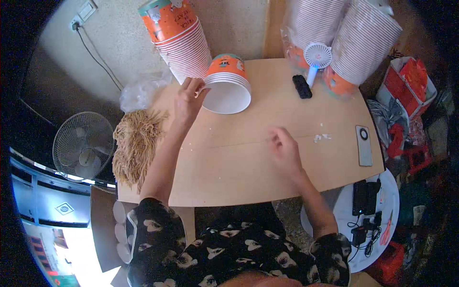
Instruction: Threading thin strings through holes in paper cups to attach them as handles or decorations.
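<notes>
- White-lined and orange outside, the short nest of printed paper buckets [228,93] lies on its side toward the table's far edge, mouth facing me; my left hand [189,99] is at the rim's left edge, thumb and fingertips bent close together. Whether they clamp the paper, I cannot tell.
- My right hand [285,147] is blurred above the wooden tabletop [239,172], fingers curled, nothing visible in it; I cannot tell whether thumb and fingertips meet.
- I judge the buckets light, their walls thin and easily dented, smooth enough to slip and round enough to roll. I would take the stiffer rim, thumb inside, fingers outside, without squeezing.
- White scraps [323,137] lie right of that hand, a phone [364,146] beyond them.
- Behind my left hand stands a tall bucket stack [184,48]; tan cords [136,148] are heaped left of the forearm.
- Farther right, I see a handheld fan [317,56] beside bagged bucket stacks [366,45].
</notes>
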